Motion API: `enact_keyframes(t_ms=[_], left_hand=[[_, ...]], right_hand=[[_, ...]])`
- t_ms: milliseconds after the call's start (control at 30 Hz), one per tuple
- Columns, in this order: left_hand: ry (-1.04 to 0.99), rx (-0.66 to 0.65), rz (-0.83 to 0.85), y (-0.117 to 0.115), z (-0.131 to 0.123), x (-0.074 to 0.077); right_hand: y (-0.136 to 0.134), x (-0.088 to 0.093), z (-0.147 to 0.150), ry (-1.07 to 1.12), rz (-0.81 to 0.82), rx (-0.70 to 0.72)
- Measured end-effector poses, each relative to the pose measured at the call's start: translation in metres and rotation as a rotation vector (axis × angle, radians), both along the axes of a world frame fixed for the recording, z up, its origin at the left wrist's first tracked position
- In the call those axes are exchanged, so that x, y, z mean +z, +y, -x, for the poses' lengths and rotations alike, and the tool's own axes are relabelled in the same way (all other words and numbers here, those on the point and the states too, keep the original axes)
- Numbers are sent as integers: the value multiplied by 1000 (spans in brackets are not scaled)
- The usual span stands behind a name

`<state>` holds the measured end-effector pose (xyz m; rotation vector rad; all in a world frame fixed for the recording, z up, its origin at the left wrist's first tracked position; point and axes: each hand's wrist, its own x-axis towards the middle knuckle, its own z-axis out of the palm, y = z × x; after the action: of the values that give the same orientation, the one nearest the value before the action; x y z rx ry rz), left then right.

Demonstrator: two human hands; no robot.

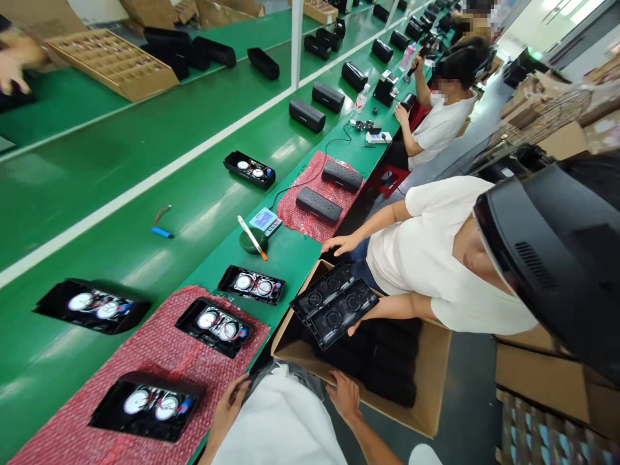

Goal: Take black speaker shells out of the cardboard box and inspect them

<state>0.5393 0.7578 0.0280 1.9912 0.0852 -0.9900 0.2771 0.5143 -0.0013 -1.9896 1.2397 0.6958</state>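
Observation:
My left hand (231,405) rests by the bench edge beside my white shirt, its fingers loosely bent and apart with nothing seen in them. At the near rim of a cardboard box (433,413), my right hand (345,395) hangs open, fingers loose. Dark cylindrical cases (393,365) lie inside that box. Above it, a co-worker's hand holds two black speaker shells (341,310). Closest to my left hand is an open speaker housing (150,407) with two white round drivers and red wires. Another open housing (214,326) lies behind it on red bubble wrap (259,329).
A third housing (252,284) lies on the green bench, and one more (92,307) on the belt. A digital meter (265,221) and a white pen (252,237) on a round green object sit further along. Closed speakers (318,204) lie beyond. A co-worker (411,258) stands right.

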Motion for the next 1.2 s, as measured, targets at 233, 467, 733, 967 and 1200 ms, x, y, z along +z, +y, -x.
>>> enact_keyframes(t_ms=[233,467,733,967,1200], left_hand=[[-7,-41,-40,3,0,-4],[-9,-93,-56,4,-8,-6],[40,-104,-56,14,-10,-15],[41,-144,-9,23,-9,-28],[73,-222,3,40,-8,-37]], right_hand=[[4,4,0,-17,31,-42],[5,0,0,-11,26,-41],[6,1,0,8,21,-29],[6,17,-8,13,17,-44],[7,25,-10,-6,-6,-89]])
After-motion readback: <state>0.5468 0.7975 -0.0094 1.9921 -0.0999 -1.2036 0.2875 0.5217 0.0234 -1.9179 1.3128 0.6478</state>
